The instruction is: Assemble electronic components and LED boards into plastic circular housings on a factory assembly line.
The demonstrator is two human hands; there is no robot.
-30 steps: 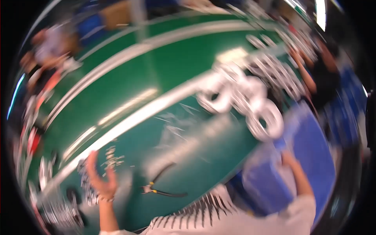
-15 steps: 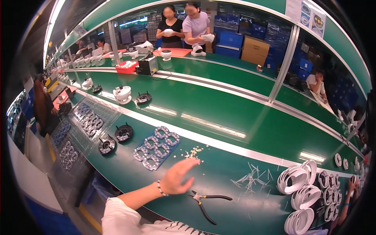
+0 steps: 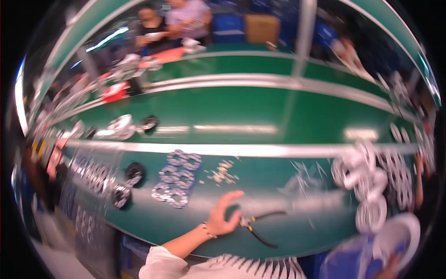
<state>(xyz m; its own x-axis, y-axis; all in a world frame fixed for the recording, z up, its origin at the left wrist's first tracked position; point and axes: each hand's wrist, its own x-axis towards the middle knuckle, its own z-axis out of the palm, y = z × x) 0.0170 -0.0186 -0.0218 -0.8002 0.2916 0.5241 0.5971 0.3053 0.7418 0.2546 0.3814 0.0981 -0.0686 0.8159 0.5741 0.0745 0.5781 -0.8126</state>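
Observation:
My left hand [image 3: 225, 215] is over the near side of the green bench, thumb and fingers apart, with nothing in it. Just right of its fingertips lie side cutters [image 3: 246, 222] with black and yellow handles, their handles spread. At the lower right my right hand [image 3: 393, 266], smeared by motion and partly hidden, grips the lower part of a large white plastic ring [image 3: 410, 232]. This ring is tilted above a blue plastic-lined bin [image 3: 344, 261]. Beyond my left hand lies a small heap of pale bits [image 3: 222, 173].
A blue panel of ring-shaped circuit boards [image 3: 175, 179] lies left, near black round parts [image 3: 134, 174]. Thin clear strips [image 3: 304, 179] are scattered right of centre. White rings [image 3: 371, 211] stand stacked at the right. A white rail [image 3: 260, 149] runs behind; co-workers are across the line.
The view has turned right and is blurred. My right hand and the large white ring have come into view at the lower right. My left hand remains open, now nearer the side cutters.

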